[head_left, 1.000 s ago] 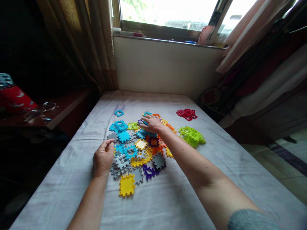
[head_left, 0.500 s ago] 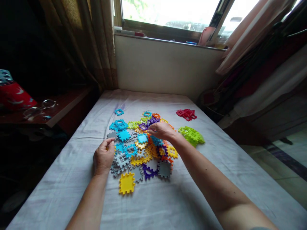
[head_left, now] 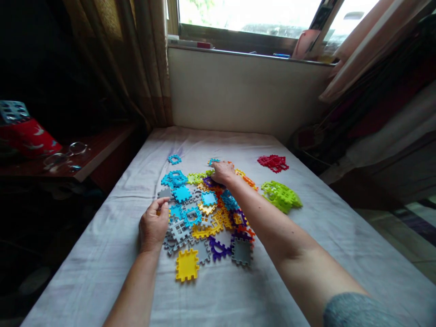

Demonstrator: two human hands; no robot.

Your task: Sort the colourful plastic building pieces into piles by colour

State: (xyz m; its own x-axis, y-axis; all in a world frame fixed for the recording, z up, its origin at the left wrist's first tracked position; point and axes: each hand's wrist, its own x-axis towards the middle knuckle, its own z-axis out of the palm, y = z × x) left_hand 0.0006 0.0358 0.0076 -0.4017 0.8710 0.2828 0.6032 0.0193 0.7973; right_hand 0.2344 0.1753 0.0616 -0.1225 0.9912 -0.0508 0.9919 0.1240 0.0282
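My right hand is stretched over the far side of a pile of interlocking plastic tiles, its fingers pointing down and partly apart. Close to its fingertips are a blue frame tile, light green tiles and a purple tile. At the pile's left edge, my left hand rests with curled fingers beside a grey tile. A bit of yellow shows between its thumb and fingers; what they hold is unclear. Nearest me lies a solid yellow square tile, next to a grey square tile.
Separate heaps of red tiles and lime green tiles lie to the right on the pale sheet. A lone blue tile sits at the back left. Glasses rest on the brown side table.
My right hand has moved farther away over the pile, from the purple tiles toward the blue and green ones. My left hand stays by the pile's left edge. The view has shifted slightly.
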